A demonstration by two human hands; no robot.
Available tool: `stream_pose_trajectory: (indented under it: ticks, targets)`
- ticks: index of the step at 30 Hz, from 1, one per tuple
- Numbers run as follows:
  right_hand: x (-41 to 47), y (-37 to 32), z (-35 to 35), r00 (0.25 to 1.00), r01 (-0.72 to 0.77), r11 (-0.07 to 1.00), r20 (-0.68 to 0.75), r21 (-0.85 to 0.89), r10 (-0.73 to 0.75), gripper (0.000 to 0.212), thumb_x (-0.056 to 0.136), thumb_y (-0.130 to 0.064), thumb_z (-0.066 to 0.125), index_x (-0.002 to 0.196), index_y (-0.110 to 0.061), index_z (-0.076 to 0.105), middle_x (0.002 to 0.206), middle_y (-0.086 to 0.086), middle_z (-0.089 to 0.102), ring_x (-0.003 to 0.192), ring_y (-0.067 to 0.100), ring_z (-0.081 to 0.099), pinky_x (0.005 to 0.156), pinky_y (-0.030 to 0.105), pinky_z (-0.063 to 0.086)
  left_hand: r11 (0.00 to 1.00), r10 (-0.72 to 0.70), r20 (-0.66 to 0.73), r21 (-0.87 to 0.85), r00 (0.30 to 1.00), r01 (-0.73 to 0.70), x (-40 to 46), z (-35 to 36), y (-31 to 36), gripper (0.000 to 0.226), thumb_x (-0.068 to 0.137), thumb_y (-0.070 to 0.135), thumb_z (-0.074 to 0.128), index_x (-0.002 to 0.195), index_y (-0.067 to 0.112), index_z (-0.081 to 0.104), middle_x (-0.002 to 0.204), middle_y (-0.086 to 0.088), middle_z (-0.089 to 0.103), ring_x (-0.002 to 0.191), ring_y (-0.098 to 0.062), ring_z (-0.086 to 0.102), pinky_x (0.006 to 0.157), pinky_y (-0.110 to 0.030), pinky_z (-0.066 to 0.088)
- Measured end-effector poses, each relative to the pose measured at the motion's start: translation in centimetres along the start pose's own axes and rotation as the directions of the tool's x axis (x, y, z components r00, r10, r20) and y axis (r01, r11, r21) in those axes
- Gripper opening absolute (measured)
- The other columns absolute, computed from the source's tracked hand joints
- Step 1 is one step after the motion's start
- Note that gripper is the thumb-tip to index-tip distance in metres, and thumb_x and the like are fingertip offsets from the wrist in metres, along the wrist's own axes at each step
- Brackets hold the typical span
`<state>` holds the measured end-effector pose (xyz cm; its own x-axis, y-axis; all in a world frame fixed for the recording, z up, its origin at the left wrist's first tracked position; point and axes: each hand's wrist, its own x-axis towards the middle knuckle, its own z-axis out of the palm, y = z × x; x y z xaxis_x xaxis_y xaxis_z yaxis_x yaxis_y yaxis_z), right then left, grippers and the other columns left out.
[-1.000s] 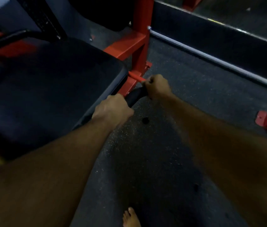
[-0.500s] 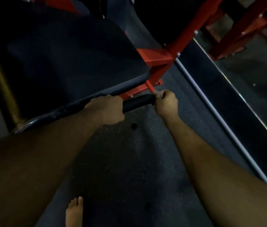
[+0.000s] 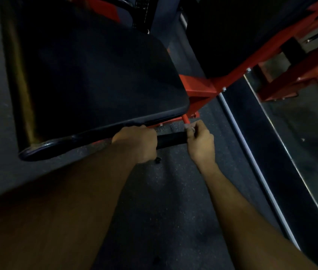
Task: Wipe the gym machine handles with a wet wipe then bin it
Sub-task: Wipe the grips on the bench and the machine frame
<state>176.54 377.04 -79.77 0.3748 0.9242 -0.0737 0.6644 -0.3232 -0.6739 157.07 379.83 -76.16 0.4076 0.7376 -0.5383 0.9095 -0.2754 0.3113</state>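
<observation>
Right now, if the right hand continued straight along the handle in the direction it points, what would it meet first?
Probably the thin red bar that carries the handle. The right hand is at the handle's far end, and the bar starts just beyond its fingers. Depth is unclear in the dim light.

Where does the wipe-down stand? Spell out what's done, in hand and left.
Done: nothing provably; the frame shows no clean surface. In hand: left hand grips the black handle grip below the seat pad; right hand pinches something pale, probably the wet wipe, at its inner end. Left: other handles, then binning; no bin visible.
</observation>
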Motion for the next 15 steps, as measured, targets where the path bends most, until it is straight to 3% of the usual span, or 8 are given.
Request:
stream_pose_trajectory:
  ticks: [2,4,9,12,15]
  targets:
    - [-1.6,-0.3,-0.1,0.988,0.137,0.991,0.072,0.005,-0.137,0.013,0.104,-0.024,0.049,0.094,-0.022,0.057,0.077,-0.002,0.065,0.061,0.008,0.056,0.053,0.029,0.046,1.0,0.009,0.006,-0.006,1.0,-0.009,0.1,0.0,-0.2,0.028,0.09,0.028,0.065,0.116,0.018,0.061,0.089,0.0,0.057,0.079,-0.02,0.062,0.074,-0.04,0.058]
    - [-2.8,0.2,-0.2,0.982,0.166,0.985,0.081,0.054,-0.17,0.011,0.104,-0.026,0.051,0.098,-0.023,0.059,0.084,-0.006,0.067,0.068,0.005,0.061,0.058,0.023,0.048,1.0,0.019,0.018,-0.01,1.0,-0.019,0.2,0.0,-0.3,0.028,0.089,0.029,0.065,0.115,0.018,0.062,0.088,0.001,0.058,0.08,-0.02,0.063,0.076,-0.041,0.059]
    - [-0.4,1.1,-0.3,0.999,-0.047,0.997,0.013,0.064,0.046,0.017,0.102,-0.031,0.055,0.091,-0.021,0.061,0.077,-0.007,0.064,0.068,0.007,0.059,0.061,0.027,0.047,1.0,0.016,0.04,-0.013,0.999,-0.016,0.4,-0.1,-0.3,0.035,0.089,0.036,0.067,0.119,0.019,0.061,0.093,0.001,0.06,0.083,-0.02,0.064,0.08,-0.042,0.059]
    - [2.4,0.2,-0.6,0.978,-0.183,0.982,0.089,-0.054,0.187,0.018,0.101,-0.025,0.055,0.089,-0.017,0.066,0.084,-0.002,0.066,0.077,0.015,0.062,0.066,0.025,0.045,1.0,0.022,0.042,-0.007,0.999,-0.021,0.4,-0.2,-0.3,0.036,0.09,0.036,0.066,0.12,0.019,0.059,0.095,0.001,0.058,0.085,-0.021,0.063,0.081,-0.043,0.058]
    - [2.7,-1.2,-1.6,0.966,0.003,0.982,0.253,-0.189,0.046,0.016,0.1,-0.018,0.052,0.092,-0.02,0.066,0.091,-0.009,0.067,0.084,0.011,0.063,0.073,0.027,0.05,1.0,0.011,0.065,-0.026,0.998,-0.009,0.4,-0.2,-0.3,0.034,0.09,0.036,0.066,0.119,0.019,0.058,0.095,0.0,0.059,0.083,-0.02,0.063,0.081,-0.043,0.059]
